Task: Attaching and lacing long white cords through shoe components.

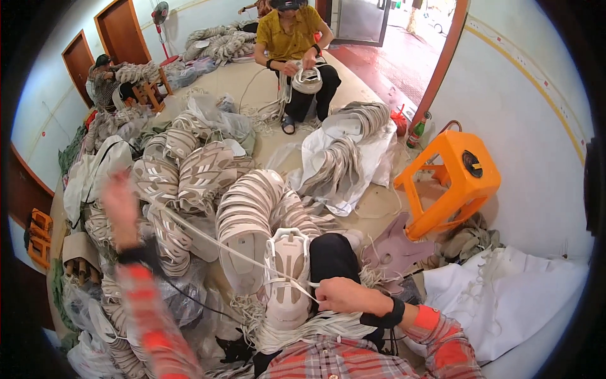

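A beige and white shoe upper (pixel 288 314) rests in my lap, its toe end toward me. From its lace holes a pale shoelace (pixel 211 239) stretches up and left in a nearly straight line to my left hand (pixel 120 205). That hand is raised and blurred, seemingly closed on the lace, though its single fingers are smeared. Close against the upper's right side, my right hand (pixel 350 295) has its fingers pinched on another part of the lace. A bundle of loose laces (pixel 328 331) lies across my lap under the upper.
Curved stacks of shoe uppers (pixel 246 211) crowd the floor ahead and left. An orange stool (pixel 451 170) stands at right, beyond a white cloth (pixel 505 294). Across from me a seated person (pixel 291 38) handles another upper. A green bottle (pixel 416 131) stands by the doorway.
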A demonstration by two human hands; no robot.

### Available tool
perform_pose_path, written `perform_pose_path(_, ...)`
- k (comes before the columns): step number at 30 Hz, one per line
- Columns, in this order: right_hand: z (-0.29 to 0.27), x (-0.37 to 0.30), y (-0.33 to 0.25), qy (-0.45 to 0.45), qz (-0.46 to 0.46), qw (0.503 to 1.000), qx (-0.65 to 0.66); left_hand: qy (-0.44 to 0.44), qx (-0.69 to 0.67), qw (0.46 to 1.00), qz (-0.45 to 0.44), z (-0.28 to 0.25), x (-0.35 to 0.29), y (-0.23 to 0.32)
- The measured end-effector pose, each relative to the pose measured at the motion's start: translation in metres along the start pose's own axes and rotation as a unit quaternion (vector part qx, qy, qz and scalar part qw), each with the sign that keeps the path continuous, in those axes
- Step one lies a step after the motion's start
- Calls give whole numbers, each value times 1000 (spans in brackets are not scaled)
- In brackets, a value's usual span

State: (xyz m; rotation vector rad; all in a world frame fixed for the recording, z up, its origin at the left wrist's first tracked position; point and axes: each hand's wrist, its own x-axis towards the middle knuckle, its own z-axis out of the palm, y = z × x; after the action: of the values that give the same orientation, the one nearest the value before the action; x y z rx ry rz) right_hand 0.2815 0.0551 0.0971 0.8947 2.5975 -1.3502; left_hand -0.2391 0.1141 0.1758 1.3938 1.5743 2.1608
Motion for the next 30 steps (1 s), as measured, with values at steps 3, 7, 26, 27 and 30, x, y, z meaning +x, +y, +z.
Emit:
perform_pose_path(3,19,8,-4,203,-93,973,-65,16,-72,995,64,-119,148,98)
perform_pose_path(7,32,22,31,478,-9,878,-16,-139,-193,967,-92,-25,113,81)
perform_pose_path(26,10,1,16,97,57,896,430,-599,192,770,103,160,-276,78)
perform_pose_path(27,11,1,18,101,58,887,447,-601,191,769,105,164,-278,81)
perform_pose_path(30,24,6,19,170,15,885,434,-594,148,783,111,172,-284,90)
